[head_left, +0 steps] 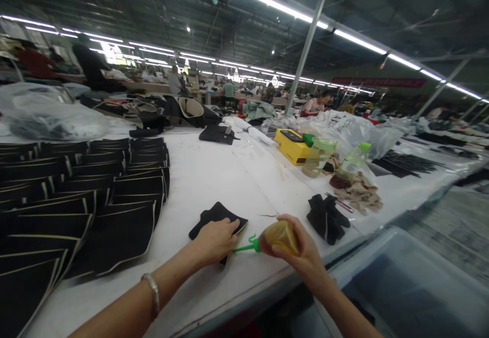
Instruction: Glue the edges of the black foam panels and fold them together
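Note:
My right hand [296, 241] is wrapped round a squeeze bottle [280, 237] of amber liquid, probably glue. The bottle lies tilted on its side in the air, its thin green nozzle pointing left. The nozzle tip is at the near right edge of a small black piece of material [218, 213], close to my left fingers. My left hand [216, 241] holds that piece against the white tabletop, fingers bent over its right side. A silvery bracelet [153, 289] is on my left wrist. Part of the black piece is hidden beneath my left hand.
Rows of overlapping black panels [126, 226] with pale edges cover the left. To the right lie black scraps [327, 218], a pen [344, 205], beige scraps [361, 193], a jar [319, 160] and a yellow box [292, 147]. A black pouch [217, 134] lies farther back.

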`<state>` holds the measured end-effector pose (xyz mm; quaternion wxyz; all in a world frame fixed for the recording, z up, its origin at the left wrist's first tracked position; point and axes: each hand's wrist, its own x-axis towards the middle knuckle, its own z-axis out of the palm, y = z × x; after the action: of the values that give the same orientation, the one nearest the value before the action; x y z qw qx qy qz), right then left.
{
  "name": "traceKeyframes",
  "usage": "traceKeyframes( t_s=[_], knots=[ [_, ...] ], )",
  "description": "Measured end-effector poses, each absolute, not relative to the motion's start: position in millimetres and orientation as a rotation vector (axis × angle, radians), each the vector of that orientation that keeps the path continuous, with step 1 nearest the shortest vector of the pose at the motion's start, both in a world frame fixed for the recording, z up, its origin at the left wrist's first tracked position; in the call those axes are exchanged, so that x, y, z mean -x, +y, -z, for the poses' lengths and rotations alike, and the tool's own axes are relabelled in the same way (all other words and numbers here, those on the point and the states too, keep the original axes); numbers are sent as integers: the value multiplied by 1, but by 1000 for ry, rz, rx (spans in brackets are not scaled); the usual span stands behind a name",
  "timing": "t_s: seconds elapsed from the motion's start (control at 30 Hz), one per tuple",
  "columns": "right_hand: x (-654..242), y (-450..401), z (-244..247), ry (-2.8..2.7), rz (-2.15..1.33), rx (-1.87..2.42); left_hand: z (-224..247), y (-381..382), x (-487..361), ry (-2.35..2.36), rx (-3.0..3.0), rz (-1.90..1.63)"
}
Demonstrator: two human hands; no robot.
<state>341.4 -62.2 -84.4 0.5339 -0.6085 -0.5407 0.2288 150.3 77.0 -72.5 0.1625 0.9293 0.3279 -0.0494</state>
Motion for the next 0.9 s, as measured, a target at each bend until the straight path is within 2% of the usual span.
traceKeyframes(
  t_s=[0.17, 0.63, 0.9],
  knots=[
    [-344, -60, 84, -1229, -493, 1462, 71, 77, -150, 930, -2638, 139],
    [-322, -68, 90, -1174, -687, 1419, 73, 78, -149, 928, -2597, 126],
    [-322, -75, 90, -740, -889, 1274, 69, 79, -147, 933, -2552, 97]
  ],
)
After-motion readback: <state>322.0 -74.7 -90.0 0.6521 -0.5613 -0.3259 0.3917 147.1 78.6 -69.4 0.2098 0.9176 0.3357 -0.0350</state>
